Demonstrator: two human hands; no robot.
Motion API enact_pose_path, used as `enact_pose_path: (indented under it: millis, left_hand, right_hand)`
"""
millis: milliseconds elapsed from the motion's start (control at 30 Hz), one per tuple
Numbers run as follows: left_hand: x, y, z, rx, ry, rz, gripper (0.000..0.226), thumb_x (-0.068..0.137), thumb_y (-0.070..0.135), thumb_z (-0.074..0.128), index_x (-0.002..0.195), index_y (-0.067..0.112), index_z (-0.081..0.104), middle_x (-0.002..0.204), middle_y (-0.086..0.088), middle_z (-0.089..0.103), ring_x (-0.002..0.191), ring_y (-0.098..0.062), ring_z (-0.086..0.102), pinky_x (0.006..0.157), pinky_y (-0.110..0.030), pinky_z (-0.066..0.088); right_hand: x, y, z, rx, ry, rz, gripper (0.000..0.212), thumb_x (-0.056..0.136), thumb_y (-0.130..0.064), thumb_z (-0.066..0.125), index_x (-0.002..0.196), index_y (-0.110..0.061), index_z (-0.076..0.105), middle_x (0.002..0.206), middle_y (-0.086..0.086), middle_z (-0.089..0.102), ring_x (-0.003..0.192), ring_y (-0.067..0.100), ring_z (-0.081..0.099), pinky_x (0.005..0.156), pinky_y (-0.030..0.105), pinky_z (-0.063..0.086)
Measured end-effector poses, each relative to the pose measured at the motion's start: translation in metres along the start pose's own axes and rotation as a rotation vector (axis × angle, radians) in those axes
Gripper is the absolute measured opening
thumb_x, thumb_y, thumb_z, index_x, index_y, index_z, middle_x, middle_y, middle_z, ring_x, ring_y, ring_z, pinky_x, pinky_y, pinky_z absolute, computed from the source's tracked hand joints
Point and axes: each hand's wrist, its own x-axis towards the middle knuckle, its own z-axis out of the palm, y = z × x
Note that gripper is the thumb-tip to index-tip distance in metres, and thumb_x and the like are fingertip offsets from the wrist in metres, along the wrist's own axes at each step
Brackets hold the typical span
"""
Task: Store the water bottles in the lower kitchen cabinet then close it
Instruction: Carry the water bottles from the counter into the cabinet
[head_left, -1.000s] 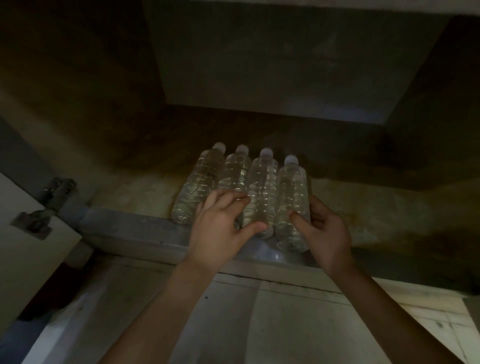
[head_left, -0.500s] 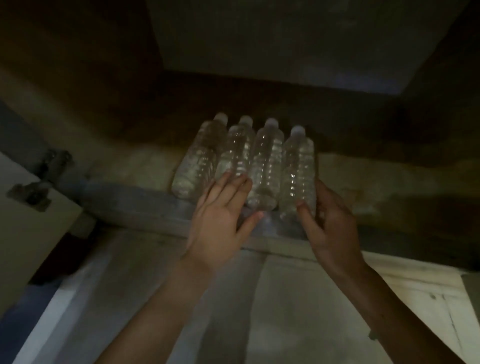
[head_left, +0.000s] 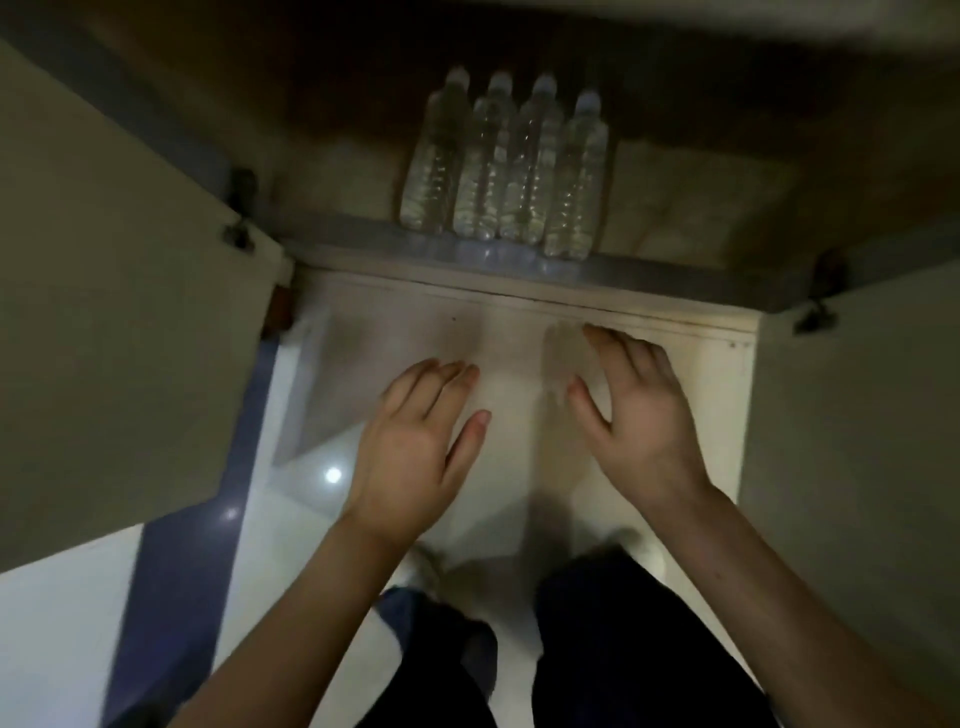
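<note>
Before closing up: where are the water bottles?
Head view, top centre: four bottles sit side by side inside the cabinet, behind its front ledge, between the open doors.

We see the cabinet floor (head_left: 685, 202), dim and mottled brown. Four bottles (head_left: 498, 171) rest on it in one tight row, sides touching, caps toward the back. Their bases sit at the front edge, a little left of its middle.

We see clear water bottles (head_left: 503, 166) with white caps (head_left: 587, 101), a white floor (head_left: 62, 623) with a blue stripe (head_left: 171, 571), and dark trousers (head_left: 623, 649).
</note>
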Motion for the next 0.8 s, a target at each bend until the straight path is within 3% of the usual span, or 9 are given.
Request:
enact_pose_path:
  millis: [200, 367, 467, 633, 800]
  left_hand:
    - [-0.032, 0.110, -0.204, -0.038, -0.005, -0.016, 0.049, 0.100, 0.037, 0.039, 0.128, 0.004, 0.060, 0.124, -0.011, 0.064, 0.119, -0.032, 0.055, 0.103, -0.036, 0.040]
    - [-0.047, 0.210, -0.372, -0.037, 0.057, 0.043, 0.047, 0.100, 0.035, 0.039, 0.125, 0.003, 0.061, 0.120, -0.013, 0.066, 0.112, -0.032, 0.058, 0.094, -0.041, 0.046]
    - [-0.054, 0.256, -0.446, -0.039, 0.092, 0.104, 0.047, 0.100, 0.037, 0.038, 0.128, 0.006, 0.059, 0.124, -0.011, 0.064, 0.117, -0.029, 0.056, 0.097, -0.043, 0.049]
    - [-0.073, 0.305, -0.526, -0.048, 0.142, 0.264, 0.051, 0.100, 0.042, 0.035, 0.132, 0.010, 0.057, 0.130, -0.007, 0.062, 0.125, -0.024, 0.052, 0.107, -0.037, 0.040]
    - [-0.098, 0.317, -0.556, -0.024, 0.083, 0.501, 0.058, 0.102, 0.049, 0.025, 0.136, 0.013, 0.054, 0.134, -0.005, 0.060, 0.130, -0.023, 0.049, 0.109, -0.040, 0.039]
  right_hand:
    - [-0.053, -0.100, -0.206, 0.024, -0.015, 0.027, 0.052, 0.093, -0.037, 0.047, 0.131, -0.004, 0.057, 0.119, 0.014, 0.065, 0.108, 0.033, 0.058, 0.093, 0.042, 0.050]
    - [-0.086, -0.171, -0.380, 0.002, -0.018, -0.041, 0.050, 0.094, -0.038, 0.047, 0.130, -0.005, 0.058, 0.121, 0.012, 0.065, 0.112, 0.033, 0.056, 0.096, 0.044, 0.049]
    - [-0.103, -0.201, -0.460, -0.046, 0.056, -0.113, 0.047, 0.094, -0.035, 0.049, 0.129, -0.005, 0.058, 0.120, 0.010, 0.065, 0.112, 0.031, 0.057, 0.094, 0.044, 0.050]
    - [-0.148, -0.238, -0.552, -0.180, 0.183, -0.099, 0.053, 0.096, -0.043, 0.044, 0.134, -0.009, 0.055, 0.127, 0.007, 0.063, 0.118, 0.026, 0.056, 0.098, 0.042, 0.050]
    - [-0.214, -0.260, -0.577, -0.151, 0.368, 0.138, 0.056, 0.096, -0.048, 0.036, 0.134, -0.011, 0.055, 0.129, 0.006, 0.061, 0.120, 0.026, 0.055, 0.100, 0.042, 0.049]
